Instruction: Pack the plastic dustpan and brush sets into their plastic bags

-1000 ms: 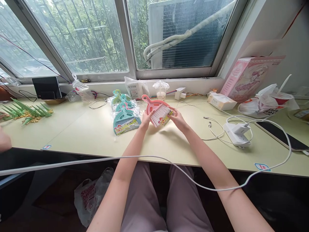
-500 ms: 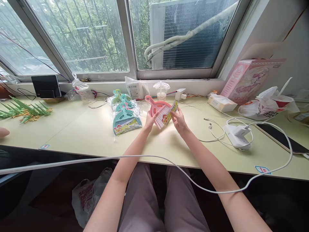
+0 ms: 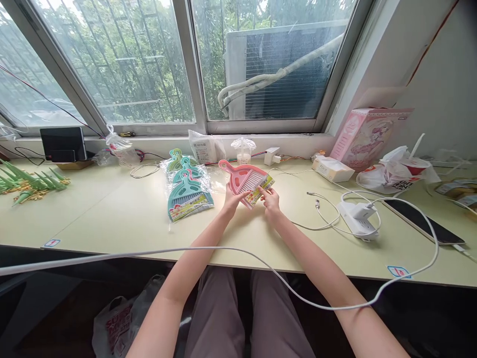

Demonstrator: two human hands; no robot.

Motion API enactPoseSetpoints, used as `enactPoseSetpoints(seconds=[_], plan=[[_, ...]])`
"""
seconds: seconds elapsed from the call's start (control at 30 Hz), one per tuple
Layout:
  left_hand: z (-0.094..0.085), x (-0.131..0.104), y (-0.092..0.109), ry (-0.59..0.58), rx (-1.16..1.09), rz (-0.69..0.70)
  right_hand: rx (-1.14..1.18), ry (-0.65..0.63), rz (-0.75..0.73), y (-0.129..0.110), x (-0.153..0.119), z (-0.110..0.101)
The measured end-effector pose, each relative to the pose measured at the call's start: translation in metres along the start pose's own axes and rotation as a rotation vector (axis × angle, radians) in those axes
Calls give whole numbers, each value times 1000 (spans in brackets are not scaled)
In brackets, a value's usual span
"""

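Observation:
A pink dustpan and brush set [image 3: 238, 177] is held above the table in front of me, its handle pointing to the upper left and its white bristles facing up. A yellow-green printed label [image 3: 265, 186] lies across the bristle end. My left hand [image 3: 233, 199] grips the lower left side of the set, thumb on top. At the label's lower right edge, my right hand [image 3: 270, 200] pinches it with bent fingers. Left of my hands lie several bagged dustpan and brush sets [image 3: 190, 196], teal and green, overlapping in clear plastic.
Behind the set stand a lidded plastic cup [image 3: 244, 151] and a clear packet [image 3: 206, 148]. To the right are a power strip [image 3: 357, 221] with cables, a phone [image 3: 423, 221] and a tissue box [image 3: 333, 169]. A white cable [image 3: 231, 247] crosses above my forearms. Green artificial plants [image 3: 32, 184] lie far left.
The label, raised at an angle off the set before, now lies flatter over the bristles. My right hand has moved down and slightly left with it. The view has shifted a little.

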State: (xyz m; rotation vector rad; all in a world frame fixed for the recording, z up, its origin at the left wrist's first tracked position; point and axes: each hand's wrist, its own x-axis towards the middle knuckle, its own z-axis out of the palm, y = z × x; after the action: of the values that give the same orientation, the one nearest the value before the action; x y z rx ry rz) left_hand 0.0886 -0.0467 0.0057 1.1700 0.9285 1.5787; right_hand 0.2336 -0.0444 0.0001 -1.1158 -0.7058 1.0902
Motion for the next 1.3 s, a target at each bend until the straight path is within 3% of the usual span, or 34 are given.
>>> enactPoseSetpoints(seconds=[0.1,0.2,0.33,0.4,0.57,0.73,0.87,0.97,1.17,1.3], plan=[[-2,1,-2,-23,-16,-11,-70,18,-82,5,2,2],[-3,2,-4,-81,-52,-24,-160,113,-148,12,3,6],[-5,3,-6,-127,-89,-55,-137,252,-122,18,4,9],[-7,4,-6,-157,-85,-63,-38,206,-77,18,5,10],[-10,6,-2,-180,-22,-23,230,-147,86,9,7,9],[-6,7,10,-229,87,33,309,-144,99,1,10,6],[-18,12,9,-49,390,220,319,-84,56,0,13,1],[-32,16,2,-7,687,334,326,-7,63,0,19,-4],[-43,19,-5,-200,1103,235,352,115,128,-6,39,-20],[-42,21,0,-140,1157,136,267,110,147,-13,51,-32]])
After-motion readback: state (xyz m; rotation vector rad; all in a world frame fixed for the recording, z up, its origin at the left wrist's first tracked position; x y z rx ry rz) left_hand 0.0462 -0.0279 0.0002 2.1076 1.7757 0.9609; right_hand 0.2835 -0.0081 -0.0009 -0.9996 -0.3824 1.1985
